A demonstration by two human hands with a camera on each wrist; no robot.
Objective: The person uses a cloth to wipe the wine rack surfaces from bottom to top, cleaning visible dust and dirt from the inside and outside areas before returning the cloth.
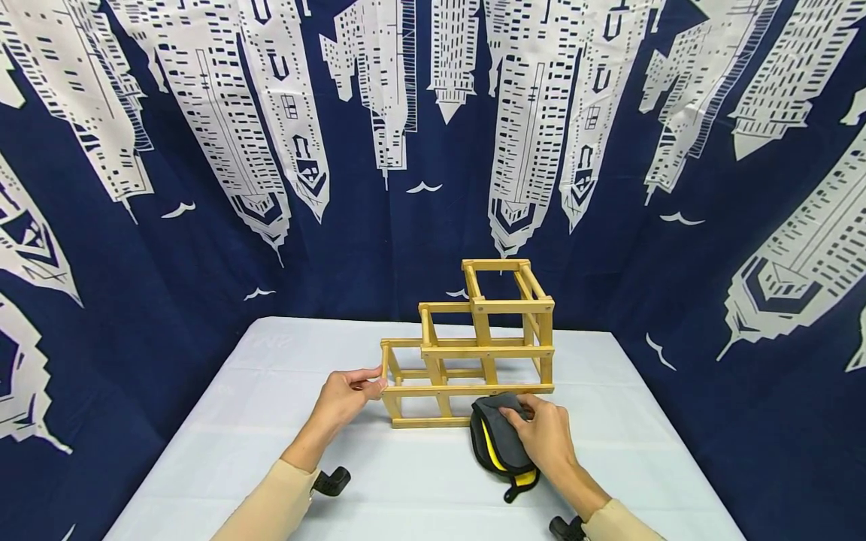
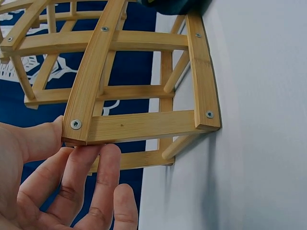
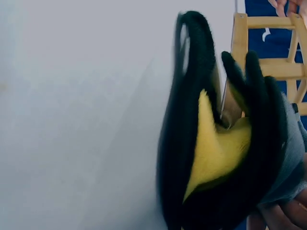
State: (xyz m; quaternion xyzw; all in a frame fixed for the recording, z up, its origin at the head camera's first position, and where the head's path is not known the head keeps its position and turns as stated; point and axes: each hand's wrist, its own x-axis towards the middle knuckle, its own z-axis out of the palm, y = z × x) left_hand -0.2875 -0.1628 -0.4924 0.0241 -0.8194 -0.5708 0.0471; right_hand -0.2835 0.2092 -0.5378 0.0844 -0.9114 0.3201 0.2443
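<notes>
A stepped wooden rack (image 1: 487,349) stands on the white table. My left hand (image 1: 346,397) pinches its lower left corner; in the left wrist view the thumb lies on one side of the corner post (image 2: 76,123) and the fingertips (image 2: 109,155) are under it. My right hand (image 1: 546,432) grips a folded cleaning cloth (image 1: 502,436), grey outside and yellow inside, with black edging and a hanging loop. This cloth overlaps the rack's lower right front in the head view. From the right wrist, its yellow inner face (image 3: 216,153) shows between black-edged folds, with the right fingers mostly hidden behind it.
White cloth covers the table (image 1: 271,421). A dark blue curtain (image 1: 379,248) printed with white buildings hangs behind the rack and along both sides. Black camera mounts (image 1: 331,482) sit at both wrists.
</notes>
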